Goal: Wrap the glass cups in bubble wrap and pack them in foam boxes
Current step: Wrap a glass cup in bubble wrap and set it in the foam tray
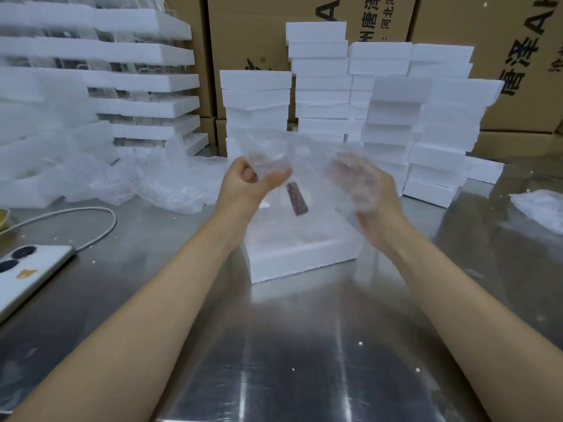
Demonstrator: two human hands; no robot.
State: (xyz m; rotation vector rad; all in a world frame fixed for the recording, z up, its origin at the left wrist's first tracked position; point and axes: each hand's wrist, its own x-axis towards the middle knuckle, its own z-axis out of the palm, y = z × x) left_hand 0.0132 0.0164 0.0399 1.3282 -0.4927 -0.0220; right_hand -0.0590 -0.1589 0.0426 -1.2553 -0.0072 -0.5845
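I hold a sheet of bubble wrap (307, 156) in the air above an open white foam box (292, 257) on the steel table. My left hand (249, 181) pinches the sheet's left part between thumb and curled fingers. My right hand (365, 190) is behind the sheet's right part, blurred, fingers curled into the wrap. A glass cup inside the wrap shows only as a dark brown label (297, 198) hanging between my hands. The glass itself is hard to make out.
Stacks of white foam boxes (390, 117) stand behind. Trays of glass cups between foam slabs (143, 83) fill the back left. Loose bubble wrap (146, 181) lies at left, more (539, 208) at right. A white phone (27, 269) with a cable (91, 214) rests near left. Cardboard cartons line the wall.
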